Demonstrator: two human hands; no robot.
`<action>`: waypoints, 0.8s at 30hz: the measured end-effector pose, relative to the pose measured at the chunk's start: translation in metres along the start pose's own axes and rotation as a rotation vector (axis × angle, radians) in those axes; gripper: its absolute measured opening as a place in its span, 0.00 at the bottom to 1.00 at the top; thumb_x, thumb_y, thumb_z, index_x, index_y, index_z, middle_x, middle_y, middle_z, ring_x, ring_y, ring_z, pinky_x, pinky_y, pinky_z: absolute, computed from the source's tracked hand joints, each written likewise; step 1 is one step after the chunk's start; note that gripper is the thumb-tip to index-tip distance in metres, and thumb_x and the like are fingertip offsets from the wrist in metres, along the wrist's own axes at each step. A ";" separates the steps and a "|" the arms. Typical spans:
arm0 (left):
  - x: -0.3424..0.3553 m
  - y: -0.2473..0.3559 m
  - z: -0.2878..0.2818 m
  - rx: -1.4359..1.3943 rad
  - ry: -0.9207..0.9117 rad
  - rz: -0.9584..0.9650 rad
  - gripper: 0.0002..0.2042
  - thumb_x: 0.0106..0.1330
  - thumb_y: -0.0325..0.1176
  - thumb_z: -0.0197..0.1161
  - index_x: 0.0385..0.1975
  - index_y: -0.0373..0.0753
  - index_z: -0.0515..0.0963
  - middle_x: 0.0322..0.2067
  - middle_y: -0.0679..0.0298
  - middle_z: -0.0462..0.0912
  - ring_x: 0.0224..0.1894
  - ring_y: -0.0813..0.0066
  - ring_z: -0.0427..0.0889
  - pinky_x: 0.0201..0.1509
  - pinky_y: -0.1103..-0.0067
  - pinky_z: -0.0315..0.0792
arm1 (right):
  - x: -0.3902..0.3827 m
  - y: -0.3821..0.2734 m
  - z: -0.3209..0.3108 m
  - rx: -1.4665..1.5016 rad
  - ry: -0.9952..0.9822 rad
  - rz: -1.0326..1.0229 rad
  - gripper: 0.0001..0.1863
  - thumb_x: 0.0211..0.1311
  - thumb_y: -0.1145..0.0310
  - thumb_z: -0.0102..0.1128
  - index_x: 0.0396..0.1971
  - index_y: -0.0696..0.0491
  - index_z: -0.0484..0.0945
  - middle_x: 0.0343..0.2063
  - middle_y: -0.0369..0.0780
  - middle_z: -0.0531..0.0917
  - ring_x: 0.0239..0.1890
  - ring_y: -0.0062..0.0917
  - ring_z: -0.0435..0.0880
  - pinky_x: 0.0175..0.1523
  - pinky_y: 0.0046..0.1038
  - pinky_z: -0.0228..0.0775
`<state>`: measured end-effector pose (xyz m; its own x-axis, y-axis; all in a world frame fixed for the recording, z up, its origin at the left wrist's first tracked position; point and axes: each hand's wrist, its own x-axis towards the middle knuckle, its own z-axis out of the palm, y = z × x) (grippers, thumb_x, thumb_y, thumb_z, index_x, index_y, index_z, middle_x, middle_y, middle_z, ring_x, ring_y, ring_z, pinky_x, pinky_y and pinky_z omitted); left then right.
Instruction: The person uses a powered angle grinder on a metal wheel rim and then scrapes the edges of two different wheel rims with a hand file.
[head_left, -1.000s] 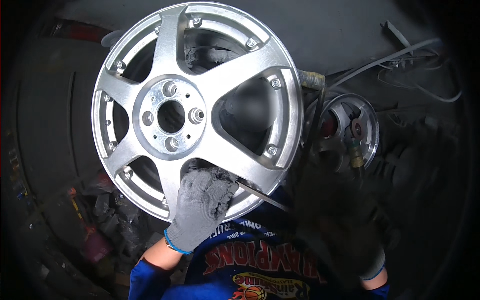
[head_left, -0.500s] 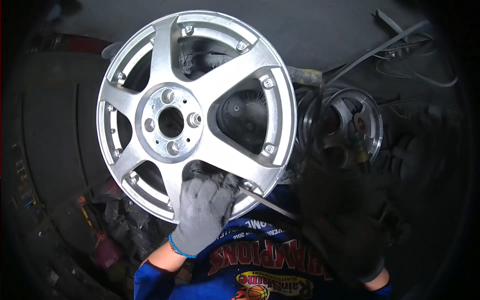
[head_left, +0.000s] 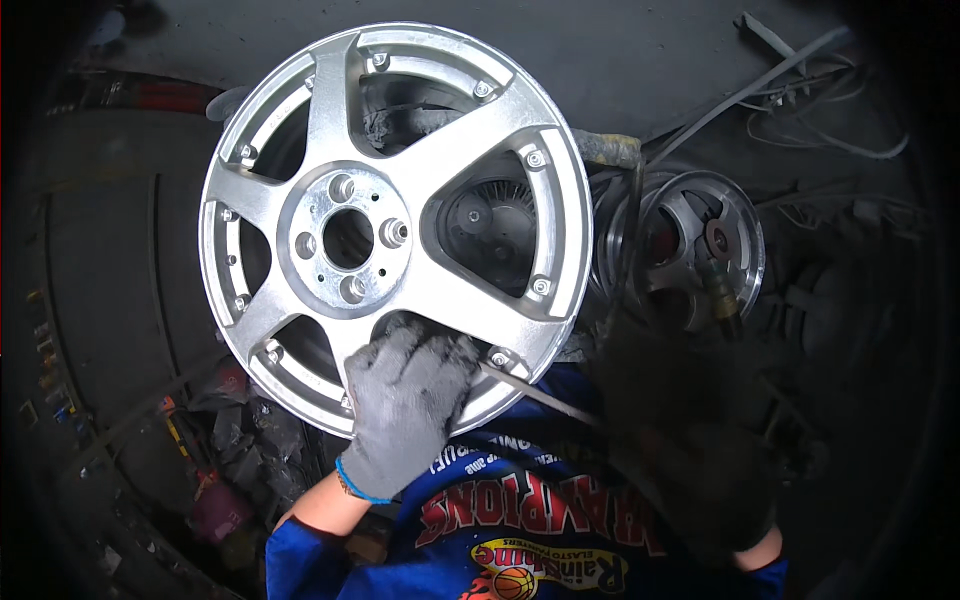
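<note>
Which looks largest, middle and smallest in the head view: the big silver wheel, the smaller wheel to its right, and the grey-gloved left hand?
1. Big silver wheel, clearly largest.
2. Smaller wheel and grey-gloved left hand look nearly alike; the hand is nearer the camera, so I do not rank them.

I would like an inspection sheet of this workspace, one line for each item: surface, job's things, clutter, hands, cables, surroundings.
Surface: dark grey floor, dirty, partly bare.
Job's things: silver five-spoke alloy wheel, held face up towards the camera; thin metal rod running from its lower rim towards the right hand.
Clutter: smaller spoked wheel to the right; dark scraps and a red object at lower left.
Hands: left hand in a grey glove grips the wheel's lower rim; right hand in a dark glove, its grip too dark to tell.
Cables: loose wires and strips at upper right.
Surroundings: black tyre at left.
</note>
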<state>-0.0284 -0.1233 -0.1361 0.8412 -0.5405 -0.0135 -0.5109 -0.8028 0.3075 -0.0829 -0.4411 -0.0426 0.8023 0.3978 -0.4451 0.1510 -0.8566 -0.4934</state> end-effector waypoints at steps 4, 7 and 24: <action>0.006 -0.009 0.003 0.029 -0.037 -0.045 0.17 0.55 0.34 0.74 0.46 0.45 0.88 0.43 0.64 0.87 0.54 0.60 0.82 0.55 0.61 0.69 | 0.011 -0.006 -0.006 -0.028 -0.207 0.121 0.20 0.60 0.66 0.72 0.54 0.49 0.88 0.47 0.43 0.89 0.43 0.40 0.90 0.50 0.41 0.81; -0.001 -0.004 0.001 -0.021 -0.008 0.050 0.16 0.55 0.34 0.74 0.45 0.45 0.87 0.42 0.65 0.87 0.53 0.61 0.82 0.55 0.61 0.69 | 0.003 -0.007 -0.005 0.050 -0.099 0.122 0.20 0.60 0.66 0.72 0.54 0.50 0.88 0.48 0.45 0.89 0.46 0.41 0.89 0.53 0.42 0.81; 0.002 -0.012 0.001 0.009 -0.047 -0.045 0.18 0.57 0.37 0.73 0.49 0.46 0.87 0.47 0.64 0.85 0.57 0.57 0.79 0.59 0.57 0.65 | -0.005 0.000 0.029 0.145 0.038 0.127 0.20 0.64 0.66 0.70 0.56 0.50 0.87 0.58 0.46 0.86 0.60 0.44 0.85 0.70 0.45 0.72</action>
<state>-0.0211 -0.1151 -0.1409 0.8544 -0.5146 -0.0720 -0.4743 -0.8289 0.2966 -0.1037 -0.4343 -0.0617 0.8315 0.2739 -0.4833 -0.0357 -0.8419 -0.5385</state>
